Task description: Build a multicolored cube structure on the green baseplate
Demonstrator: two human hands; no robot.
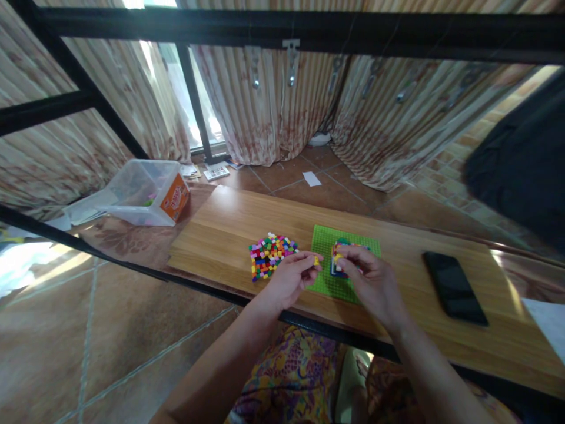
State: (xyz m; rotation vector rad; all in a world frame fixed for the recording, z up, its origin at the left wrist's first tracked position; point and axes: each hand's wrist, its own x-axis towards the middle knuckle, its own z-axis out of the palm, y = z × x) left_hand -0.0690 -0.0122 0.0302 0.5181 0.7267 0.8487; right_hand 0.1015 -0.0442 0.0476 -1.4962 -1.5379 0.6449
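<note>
My left hand [296,274] pinches a small yellow toy brick [316,261] over the left side of a green baseplate [321,235]. On that baseplate stands a low build of colored bricks [334,270], with white, blue and red along its left side. My right hand [366,274] is over this build, thumb and fingers closed at its upper left part; a yellow brick [338,259] shows at the fingertips. Much of the build is hidden under the right hand. Left of my left hand lies a spread of loose multicolored bricks [269,254].
A black phone [455,287] lies on the wooden board [247,212] at the right, near a white paper [545,324]. Left of the board stands a clear plastic bin [148,191] with an orange label. Dark metal bars [265,25] cross above, before striped curtains [273,112].
</note>
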